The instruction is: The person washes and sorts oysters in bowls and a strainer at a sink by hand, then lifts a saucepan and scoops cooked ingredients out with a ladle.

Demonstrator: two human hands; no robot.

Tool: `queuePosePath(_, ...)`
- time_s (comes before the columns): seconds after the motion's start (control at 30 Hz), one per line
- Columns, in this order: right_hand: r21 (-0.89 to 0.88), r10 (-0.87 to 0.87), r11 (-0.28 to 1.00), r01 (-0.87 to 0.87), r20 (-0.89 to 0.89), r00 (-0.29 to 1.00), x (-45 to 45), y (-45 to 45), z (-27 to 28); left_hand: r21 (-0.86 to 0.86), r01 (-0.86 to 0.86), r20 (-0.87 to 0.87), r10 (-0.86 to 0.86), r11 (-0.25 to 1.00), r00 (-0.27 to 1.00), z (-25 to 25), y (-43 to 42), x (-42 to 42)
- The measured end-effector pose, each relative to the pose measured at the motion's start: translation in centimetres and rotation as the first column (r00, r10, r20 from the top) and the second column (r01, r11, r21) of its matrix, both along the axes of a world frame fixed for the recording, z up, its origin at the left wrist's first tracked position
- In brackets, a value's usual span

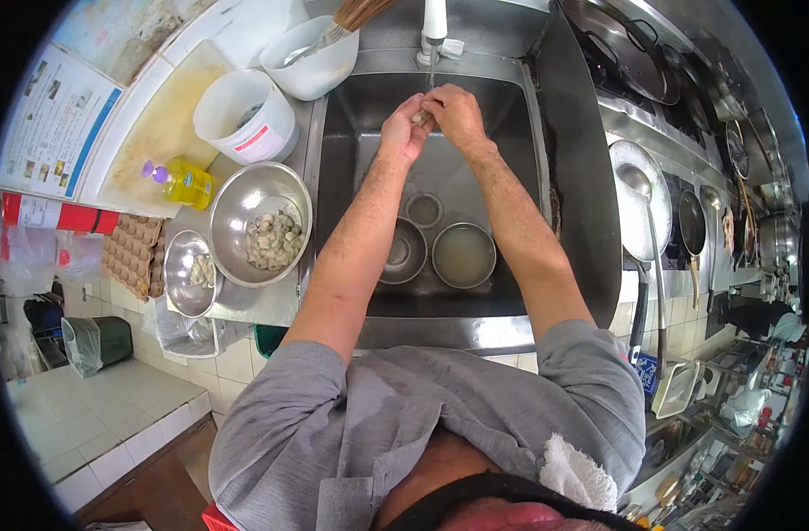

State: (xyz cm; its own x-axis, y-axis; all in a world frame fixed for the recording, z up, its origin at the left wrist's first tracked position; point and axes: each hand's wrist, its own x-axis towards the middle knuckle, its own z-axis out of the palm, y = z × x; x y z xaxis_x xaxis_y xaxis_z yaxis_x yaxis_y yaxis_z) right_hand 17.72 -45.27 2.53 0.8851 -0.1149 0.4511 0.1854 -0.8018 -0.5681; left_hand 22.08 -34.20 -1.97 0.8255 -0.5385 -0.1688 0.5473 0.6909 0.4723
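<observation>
Both of my hands meet over the far part of the sink [342, 203], just below the tap [435, 22]. A small pale lump, probably shellfish meat [419, 117], lies at the fingers of my left hand [405, 134], which is palm up and curled. My right hand [458, 115] is closed from above, with its fingertips pinching at the same lump. A thin stream of water [433, 69] falls toward the fingers. Similar grey-white pieces [274, 241] fill part of the large steel bowl [232, 190] on the left counter.
Nearer me in the sink stand a steel bowl [412, 246] and a round container of cloudy water [464, 255]. On the left are a smaller steel bowl [181, 288], yellow soap bottle [188, 184] and white bucket [236, 102]. A wok [630, 208] with a ladle is at right.
</observation>
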Motion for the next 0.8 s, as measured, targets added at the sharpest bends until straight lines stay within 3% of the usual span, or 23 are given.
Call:
queuePosePath(0.13, 0.106, 0.074, 0.992, -0.072, -0.016, 0.997, 0.6, -0.1, -0.4, -0.040, -0.029, -0.071, 0.026, 0.999, 0.997, 0.1, 0.7, 0.2)
queuePosePath(0.2, 0.395, -0.035, 0.919, -0.002, 0.086, 0.996, 0.9, -0.2, -0.6, 0.066, -0.077, -0.038, 0.079, 0.995, 0.996, 0.6, 0.6, 0.0)
queuePosePath(0.23, 0.394, -0.031, 0.919, -0.005, 0.085, 0.996, 0.7, -0.4, -0.8, 0.066, -0.080, -0.039, 0.083, 0.995, 0.996, 0.9, 0.5, 0.0)
queuePosePath(0.3, 0.667, -0.143, 0.725, 0.171, -0.097, 0.985, -0.4, -1.2, -1.3, 0.202, -0.103, 0.072, 0.090, 0.974, 0.993, 1.4, 0.3, -0.2)
queuePosePath(0.33, 0.744, -0.117, 0.650, 0.158, -0.107, 0.987, -1.0, -1.8, -2.2, 0.207, -0.124, 0.065, 0.112, 0.971, 0.992, 1.6, 0.6, -0.5)
queuePosePath(0.43, 0.833, -0.046, 0.486, 0.263, -0.276, 0.960, -4.1, -2.6, -6.6, 0.627, -0.052, 0.464, -0.319, 0.777, 0.826, 0.2, 2.4, -2.7)
queuePosePath(0.47, 0.686, -0.026, 0.665, 0.295, -0.373, 0.927, -4.7, -3.8, -10.6, 0.828, -0.088, 0.464, -0.587, 0.554, 0.663, -2.4, 3.2, -2.8)
queuePosePath(0.5, 0.503, -0.029, 0.814, 0.290, -0.463, 0.886, -5.3, -4.5, -13.8, 0.882, -0.372, 0.413, -0.853, 0.288, 0.319, -4.3, 4.2, -4.1)
queuePosePath(0.53, 0.482, 0.010, 0.821, 0.304, -0.546, 0.838, -6.6, -4.0, -14.0, 0.842, -0.508, 0.318, -0.928, 0.183, 0.193, -6.6, 5.3, -5.6)
queuePosePath(0.57, 0.458, 0.041, 0.831, 0.316, -0.616, 0.787, -7.3, -3.5, -13.5, 0.803, -0.558, 0.355, -0.920, 0.208, 0.169, -9.7, 6.0, -6.8)
queuePosePath(0.6, 0.460, 0.057, 0.836, 0.299, -0.615, 0.787, -7.0, -3.0, -13.2, 0.887, -0.397, 0.358, -0.893, 0.234, 0.273, -6.3, 7.3, -8.9)
queuePosePath(0.63, 0.276, -0.035, 0.930, 0.243, -0.591, 0.806, -7.1, -2.5, -12.9, 0.890, -0.396, 0.352, -0.891, 0.224, 0.286, -7.1, 8.3, -9.8)
queuePosePath(0.67, 0.073, -0.121, 0.979, 0.192, -0.550, 0.826, -7.5, -1.9, -12.7, 0.894, -0.428, 0.270, -0.923, 0.134, 0.274, -7.9, 9.2, -10.8)
queuePosePath(0.7, 0.071, -0.112, 0.981, 0.180, -0.553, 0.825, -7.3, -0.8, -11.7, 0.885, -0.462, 0.191, -0.945, 0.048, 0.267, -8.5, 9.9, -11.8)
queuePosePath(0.8, 0.153, 0.050, 0.988, -0.005, -0.293, 0.955, -4.7, 5.5, -5.8, 0.897, -0.439, 0.189, -0.938, 0.045, 0.290, -2.7, 12.9, -13.5)
